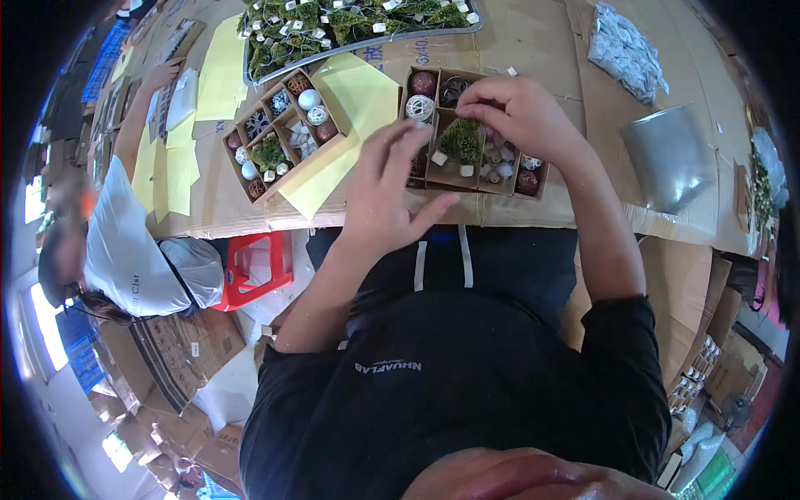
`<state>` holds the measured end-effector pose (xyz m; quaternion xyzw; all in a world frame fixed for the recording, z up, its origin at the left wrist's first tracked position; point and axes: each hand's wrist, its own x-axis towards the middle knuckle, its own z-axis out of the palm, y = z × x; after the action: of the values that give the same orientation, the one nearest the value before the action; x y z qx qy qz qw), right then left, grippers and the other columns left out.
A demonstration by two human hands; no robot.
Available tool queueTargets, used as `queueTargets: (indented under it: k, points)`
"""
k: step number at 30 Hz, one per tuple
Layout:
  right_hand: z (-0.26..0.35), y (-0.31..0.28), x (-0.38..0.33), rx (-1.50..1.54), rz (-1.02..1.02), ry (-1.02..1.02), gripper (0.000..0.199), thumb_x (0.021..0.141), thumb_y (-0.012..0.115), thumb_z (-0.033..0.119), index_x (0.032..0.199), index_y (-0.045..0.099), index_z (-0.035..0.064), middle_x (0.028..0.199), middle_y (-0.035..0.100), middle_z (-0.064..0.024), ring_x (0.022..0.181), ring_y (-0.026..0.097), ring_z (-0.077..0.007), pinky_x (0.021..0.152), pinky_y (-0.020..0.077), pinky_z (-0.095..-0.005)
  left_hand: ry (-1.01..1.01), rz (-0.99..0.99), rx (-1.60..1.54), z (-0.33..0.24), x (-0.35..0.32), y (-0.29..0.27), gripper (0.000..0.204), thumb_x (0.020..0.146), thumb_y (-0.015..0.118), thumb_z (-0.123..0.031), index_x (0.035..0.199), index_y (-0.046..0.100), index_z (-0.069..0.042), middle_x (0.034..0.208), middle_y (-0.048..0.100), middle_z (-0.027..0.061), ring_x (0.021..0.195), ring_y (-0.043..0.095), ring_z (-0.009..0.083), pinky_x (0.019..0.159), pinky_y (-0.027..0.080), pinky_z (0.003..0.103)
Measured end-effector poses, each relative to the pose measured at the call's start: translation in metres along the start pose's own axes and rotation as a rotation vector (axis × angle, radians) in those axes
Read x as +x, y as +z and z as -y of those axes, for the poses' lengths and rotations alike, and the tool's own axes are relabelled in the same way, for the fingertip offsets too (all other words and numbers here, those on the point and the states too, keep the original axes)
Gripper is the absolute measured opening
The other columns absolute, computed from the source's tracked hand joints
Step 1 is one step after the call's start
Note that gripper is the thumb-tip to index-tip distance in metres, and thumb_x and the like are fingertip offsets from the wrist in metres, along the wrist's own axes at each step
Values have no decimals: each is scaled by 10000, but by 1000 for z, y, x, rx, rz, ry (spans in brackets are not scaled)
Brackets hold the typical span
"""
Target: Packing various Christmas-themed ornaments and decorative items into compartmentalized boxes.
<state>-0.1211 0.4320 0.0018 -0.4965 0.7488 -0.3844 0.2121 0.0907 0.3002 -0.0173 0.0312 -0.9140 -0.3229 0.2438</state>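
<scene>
In front of me is a divided brown cardboard box (450, 172) of small decorations. A clump of green moss (461, 140) with little white cubes fills part of its middle compartment. Dark red glittery balls (423, 82), a white woven ball (419, 108) and small pale pieces (497, 161) lie in other compartments. My right hand (523, 115) is over the far middle of the box, thumb and fingertips pinched together; whatever is between them is hidden. At the box's left side, my left hand (379, 187) has fingers stretched and thumb apart, with nothing visibly held.
Left of my box, a similar filled box (265, 157) sits on yellow paper sheets (354, 87). A tray (364, 48) of moss clumps lies at the back. Crumpled silvery wrap (627, 52) and a shiny grey sheet (669, 158) are to the right. Another person (137, 242) works at far left.
</scene>
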Motion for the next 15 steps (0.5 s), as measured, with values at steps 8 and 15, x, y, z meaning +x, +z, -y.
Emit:
queueTargets:
  k: [8, 15]
  points:
    - [-15, 24, -18, -561, 223, -101, 158, 875, 664, 196, 977, 705, 83, 989, 704, -98, 909, 674, -308, 805, 543, -403, 236, 307, 223, 6, -2, 40, 612, 809, 719, -257, 1343, 539, -19, 1381, 541, 137, 1300, 496, 298, 1113, 390, 439]
    - [-29, -94, -106, -1271, -950, 283, 327, 886, 678, 399, 1049, 716, 118, 1098, 691, -120, 934, 674, -339, 824, 545, -434, 189, 238, 225, 3, -4, 47, 506, 858, 667, -208, 1314, 562, -15, 1305, 612, 137, 1235, 556, 300, 1081, 397, 447]
